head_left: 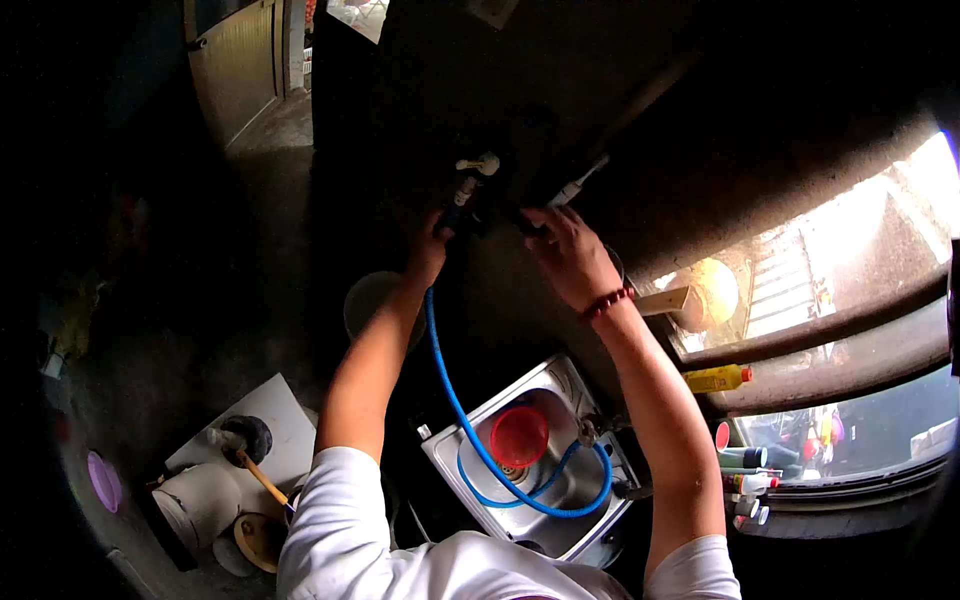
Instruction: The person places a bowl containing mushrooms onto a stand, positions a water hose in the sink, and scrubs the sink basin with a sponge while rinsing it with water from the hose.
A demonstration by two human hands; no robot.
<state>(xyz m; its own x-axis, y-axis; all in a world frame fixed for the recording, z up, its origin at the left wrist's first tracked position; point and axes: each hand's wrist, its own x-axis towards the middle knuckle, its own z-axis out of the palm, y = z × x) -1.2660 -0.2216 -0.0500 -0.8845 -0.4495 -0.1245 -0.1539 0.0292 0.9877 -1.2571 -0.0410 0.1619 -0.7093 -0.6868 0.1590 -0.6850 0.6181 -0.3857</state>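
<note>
Both my arms reach up toward a dark wall. My left hand [430, 245] is closed at the upper end of a blue hose [445, 380], just below a wall tap [480, 165] with a pale handle. My right hand [567, 250], with a red bead bracelet at the wrist, has its fingers curled around a small dark object that I cannot make out. Just above those fingers is a thin whitish object [570, 190]. From my left hand the hose hangs down and loops into a steel sink [570, 385], where a red bowl [519, 436] sits.
Bottles, one of them yellow [715, 379], line the window ledge at the right. A wooden-handled pan or ladle [665, 301] is near my right forearm. Lower left are a white board [285, 400], a dark round object and a pale container [205, 500]. A door [235, 75] is at upper left.
</note>
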